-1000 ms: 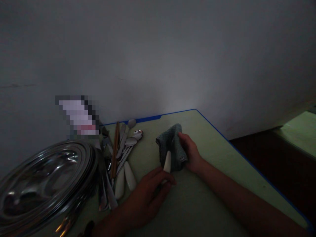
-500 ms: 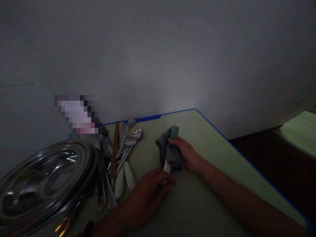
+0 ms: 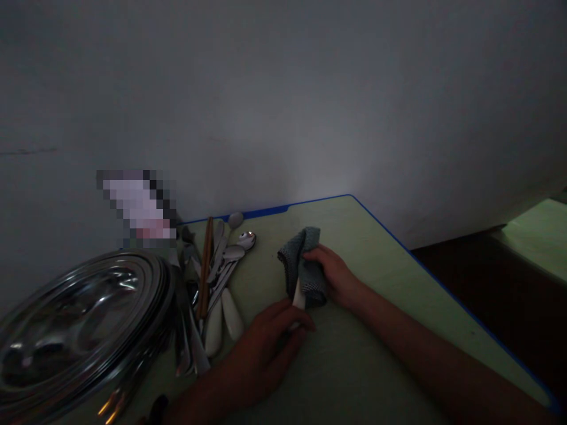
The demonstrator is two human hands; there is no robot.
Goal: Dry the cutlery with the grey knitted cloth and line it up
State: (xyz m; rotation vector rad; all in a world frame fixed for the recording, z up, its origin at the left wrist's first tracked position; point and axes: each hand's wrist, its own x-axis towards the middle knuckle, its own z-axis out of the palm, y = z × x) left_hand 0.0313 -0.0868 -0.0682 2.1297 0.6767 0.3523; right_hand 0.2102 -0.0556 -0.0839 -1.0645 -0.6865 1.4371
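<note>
My left hand (image 3: 277, 342) is closed round the pale handle of a piece of cutlery (image 3: 299, 297). The other end of that piece is covered by a grey-blue textured cloth (image 3: 309, 260), so its kind is hidden. From the right side, my right hand (image 3: 334, 271) grips the cloth, pressing it round the covered end. Both hands are over the pale green table (image 3: 372, 248). Left of my left hand lie spoons (image 3: 246, 238), a pair of wooden chopsticks (image 3: 205, 268) and two white handles (image 3: 214, 330).
A stack of shiny metal divided trays (image 3: 84, 319) fills the left side. Gold-tipped utensils (image 3: 113, 407) stick out below it. A blurred-out upright object (image 3: 137, 203) leans near the grey wall (image 3: 283, 106). Blue edging (image 3: 381, 224) borders the table.
Hardly anything differs. The cloth and my right hand have shifted very slightly, and a little more of the pale handle shows below the cloth.
</note>
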